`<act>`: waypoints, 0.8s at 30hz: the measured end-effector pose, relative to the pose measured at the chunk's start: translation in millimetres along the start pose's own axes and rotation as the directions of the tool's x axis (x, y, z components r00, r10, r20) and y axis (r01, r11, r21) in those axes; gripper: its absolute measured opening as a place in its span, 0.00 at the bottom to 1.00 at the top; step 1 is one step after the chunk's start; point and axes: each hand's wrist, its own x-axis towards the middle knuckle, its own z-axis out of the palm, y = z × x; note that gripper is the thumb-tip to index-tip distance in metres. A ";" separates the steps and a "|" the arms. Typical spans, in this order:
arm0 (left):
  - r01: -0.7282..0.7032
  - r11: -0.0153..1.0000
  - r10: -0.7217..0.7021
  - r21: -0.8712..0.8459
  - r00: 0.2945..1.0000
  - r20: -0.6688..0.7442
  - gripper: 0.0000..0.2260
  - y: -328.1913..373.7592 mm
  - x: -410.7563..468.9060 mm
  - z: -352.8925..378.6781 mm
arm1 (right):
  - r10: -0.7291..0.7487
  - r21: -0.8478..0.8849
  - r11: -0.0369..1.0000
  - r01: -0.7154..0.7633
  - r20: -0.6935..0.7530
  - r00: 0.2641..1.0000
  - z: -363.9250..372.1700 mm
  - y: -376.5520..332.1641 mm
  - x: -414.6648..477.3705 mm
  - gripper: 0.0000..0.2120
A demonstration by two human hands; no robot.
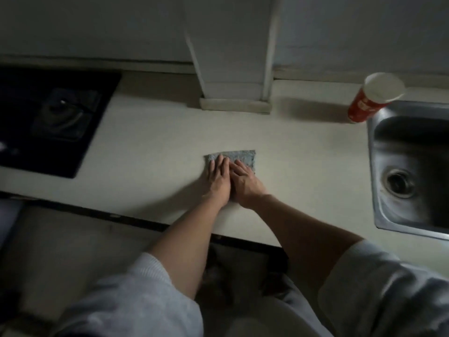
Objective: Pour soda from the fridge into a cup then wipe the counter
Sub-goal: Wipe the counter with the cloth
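A grey-blue cloth [244, 156] lies flat on the pale counter [150, 142], near its middle. My left hand [217, 180] presses on the cloth with straight fingers. My right hand [245, 184] lies right beside it, fingers also flat on the cloth. The two hands touch each other and hide the cloth's near part. A red paper cup [369, 100] with a white rim stands at the back right, just beside the sink; its contents cannot be seen.
A steel sink [379, 166] with a drain is set into the counter on the right. A black gas hob [53, 122] fills the left. A white column base [234, 105] stands at the back wall. The counter's dark front edge [136, 221] runs below my forearms.
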 end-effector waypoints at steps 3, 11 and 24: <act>0.105 0.994 -0.105 0.021 0.994 0.024 0.31 -75.5 -0.1 -20.5 | -0.099 -0.037 0.994 0.100 0.037 0.994 26.2 -53.5 45.5 0.32; 0.126 0.990 -0.128 0.067 0.992 0.018 0.31 -189.4 36.6 -67.6 | -0.121 -0.108 0.986 0.130 0.091 0.988 53.1 -135.0 138.4 0.34; -0.375 0.911 0.353 0.173 0.924 0.148 0.33 -21.6 44.0 -30.8 | 0.279 0.042 0.960 -0.276 -0.194 0.941 12.9 -9.3 19.1 0.30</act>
